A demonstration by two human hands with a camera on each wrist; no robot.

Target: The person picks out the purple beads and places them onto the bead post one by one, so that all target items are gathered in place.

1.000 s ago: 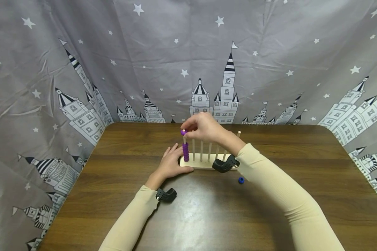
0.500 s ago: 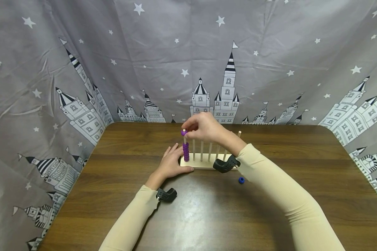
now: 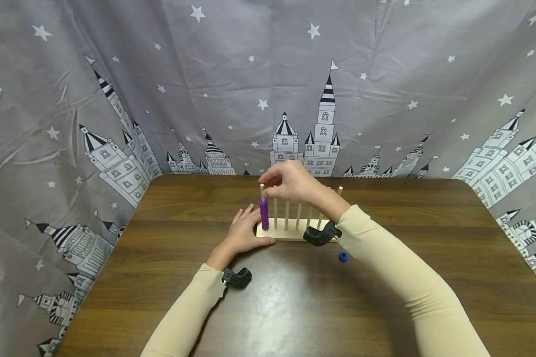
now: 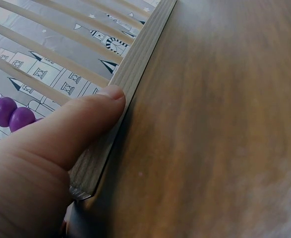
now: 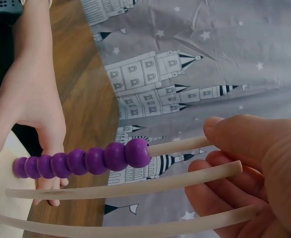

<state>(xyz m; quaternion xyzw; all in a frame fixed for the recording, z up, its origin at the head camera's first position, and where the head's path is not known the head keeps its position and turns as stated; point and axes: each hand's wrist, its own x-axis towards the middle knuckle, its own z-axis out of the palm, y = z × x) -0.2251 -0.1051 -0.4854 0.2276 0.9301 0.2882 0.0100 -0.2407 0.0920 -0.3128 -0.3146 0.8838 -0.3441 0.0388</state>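
A wooden peg stand (image 3: 290, 234) with several upright pegs is on the table in the head view. Its leftmost peg carries a stack of purple beads (image 3: 264, 214), all below the bare peg top. My left hand (image 3: 242, 233) grips the left end of the base, thumb along the front edge, fingers toward the back. In the left wrist view that thumb (image 4: 81, 116) presses the base's edge. Around the leftmost peg's tip is my right hand (image 3: 290, 182), its fingers holding no bead. From the right wrist, the topmost bead (image 5: 137, 152) sits apart from the fingers (image 5: 234, 129).
A single blue bead (image 3: 343, 257) lies on the brown wooden table (image 3: 384, 307), in front of the stand's right end and beside the right forearm. Behind the table hangs a grey curtain (image 3: 232, 84) printed with castles and stars.
The purple bead at my right fingertips has been let go and slid down the peg onto the stack. Both hands stay nearly where they were.
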